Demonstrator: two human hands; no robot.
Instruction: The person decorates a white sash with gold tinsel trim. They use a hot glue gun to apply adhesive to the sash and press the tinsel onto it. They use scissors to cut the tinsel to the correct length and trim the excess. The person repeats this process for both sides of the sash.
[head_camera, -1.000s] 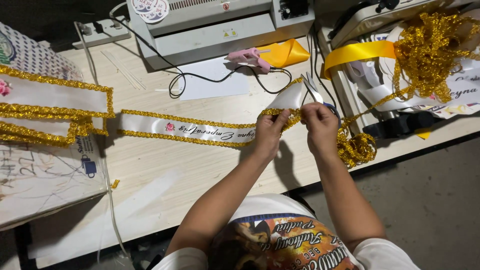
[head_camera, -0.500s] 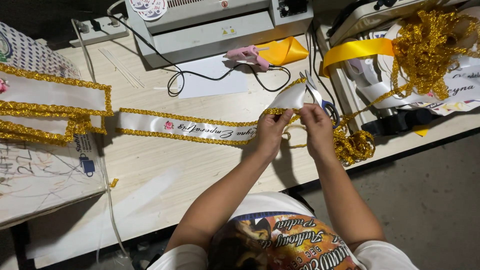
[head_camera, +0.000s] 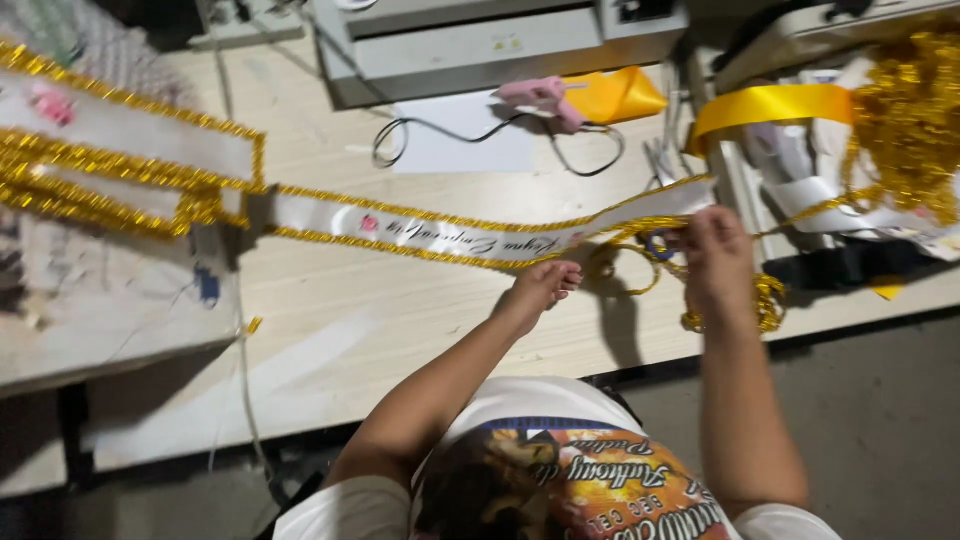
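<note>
both hands have drawn apart since half a second ago, when they were pinched close together over the sash end. now the left hand (head_camera: 538, 290) lies near the front middle of the pale wooden bench (head_camera: 330, 330), fingers curled down just below the long white satin sash with gold tinsel edging (head_camera: 440, 236); it seems to press or pinch the lower trim there, though the blur makes that hard to tell. the right hand (head_camera: 715, 255) sits further toward the bench's right edge, closed around the loose gold tinsel cord (head_camera: 640, 262) just under the sash's raised end, with a tangle of the same cord hanging off the front edge below it. the sash itself runs from the left side of the bench, diagonally to that hand. that spread suggests a fresh length of trim is being drawn out along the edge. a pink glue gun (head_camera: 540, 98) rests at the back by a grey machine (head_camera: 480, 45), beside a yellow ribbon roll (head_camera: 770, 103).
</note>
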